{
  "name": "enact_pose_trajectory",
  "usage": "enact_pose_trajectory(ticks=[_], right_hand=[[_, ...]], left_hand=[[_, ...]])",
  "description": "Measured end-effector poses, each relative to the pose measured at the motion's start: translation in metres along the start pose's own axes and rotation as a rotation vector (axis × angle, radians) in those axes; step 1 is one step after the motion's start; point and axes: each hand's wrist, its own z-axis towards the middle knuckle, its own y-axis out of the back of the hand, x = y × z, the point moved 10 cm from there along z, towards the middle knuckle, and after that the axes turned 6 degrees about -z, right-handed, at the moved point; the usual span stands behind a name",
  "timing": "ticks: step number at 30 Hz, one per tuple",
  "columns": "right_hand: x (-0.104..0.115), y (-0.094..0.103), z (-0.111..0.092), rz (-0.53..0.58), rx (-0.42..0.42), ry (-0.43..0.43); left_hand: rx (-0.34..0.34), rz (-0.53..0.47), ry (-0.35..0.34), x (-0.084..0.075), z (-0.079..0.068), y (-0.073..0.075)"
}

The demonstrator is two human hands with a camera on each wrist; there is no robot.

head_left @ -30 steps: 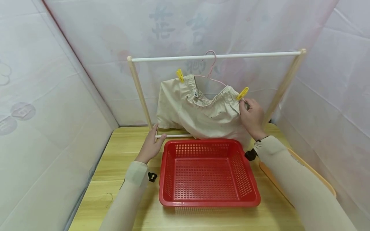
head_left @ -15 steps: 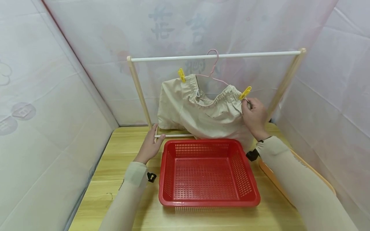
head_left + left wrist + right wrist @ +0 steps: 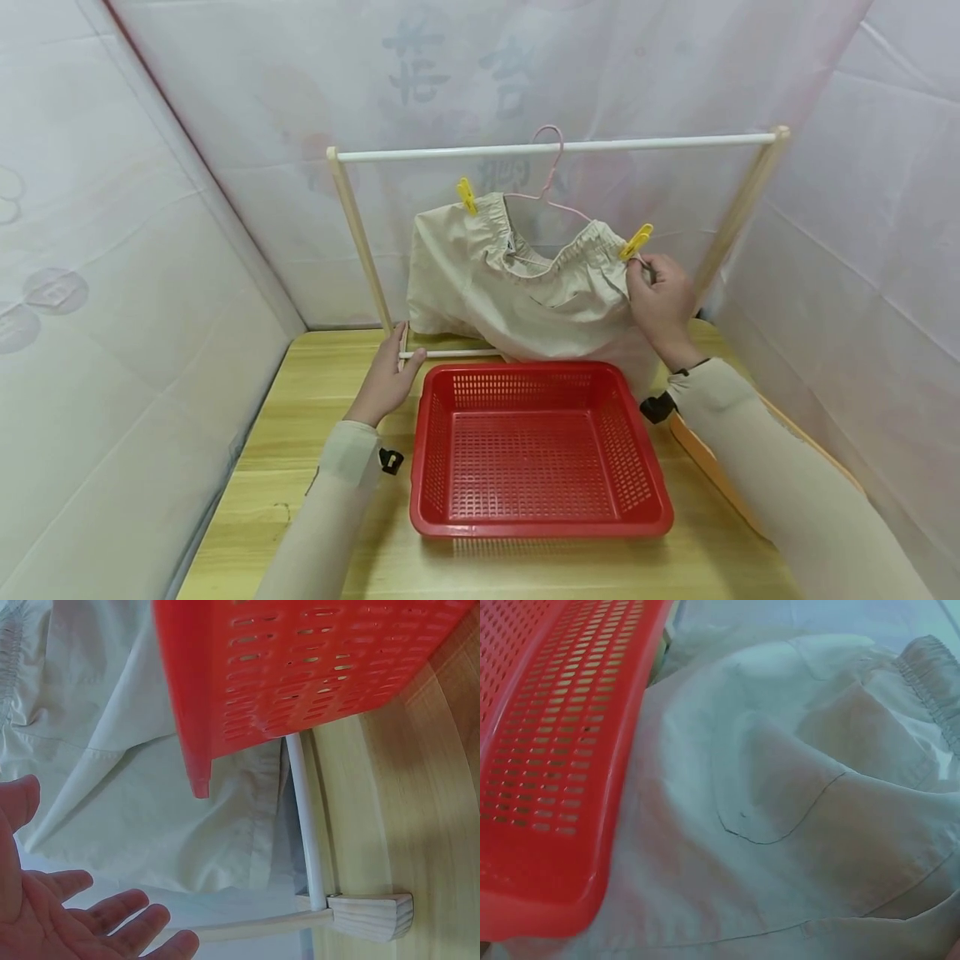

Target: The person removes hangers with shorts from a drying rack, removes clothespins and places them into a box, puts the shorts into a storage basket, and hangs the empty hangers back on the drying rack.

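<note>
Beige shorts (image 3: 465, 275) with an elastic waistband hang tilted from a pink hanger (image 3: 550, 179), hooked over the rack's white bar (image 3: 450, 152). One yellow clothespin (image 3: 467, 195) stands on the left of the waistband, another yellow clothespin (image 3: 636, 242) on the right. Just below the right one, my right hand (image 3: 663, 300) pinches the waistband's corner; its fingertips are partly hidden. At the rack's left foot is my left hand (image 3: 386, 379), thumb spread from its fingers. In the left wrist view that hand (image 3: 82, 915) shows loosely extended fingers, holding nothing.
A red perforated basket (image 3: 543, 531) sits in front of the rack, overlapping the lower part of the shorts. An orange tray (image 3: 712, 467) lies partly under the right forearm. The wooden table (image 3: 255, 500) is bounded by pale printed cloth walls (image 3: 187, 275).
My right hand and the right clothespin have shifted slightly to the right, with the shorts' corner. The left hand stays at the rack's foot.
</note>
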Motion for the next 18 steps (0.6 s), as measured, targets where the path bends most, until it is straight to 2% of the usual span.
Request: enact_pose_trajectory(ticks=[3,8,18], right_hand=[[0.000,0.000,-0.001,0.001,-0.019,0.013],[0.008,0.004,-0.001,0.005,-0.031,0.002],[0.011,0.006,-0.001,-0.008,-0.047,0.009]], left_hand=[[-0.008,-0.010,-0.008,0.007,0.005,-0.006],[-0.009,-0.034,-0.013,0.015,0.001,-0.007],[-0.006,-0.065,-0.009,0.027,-0.007,-0.008]])
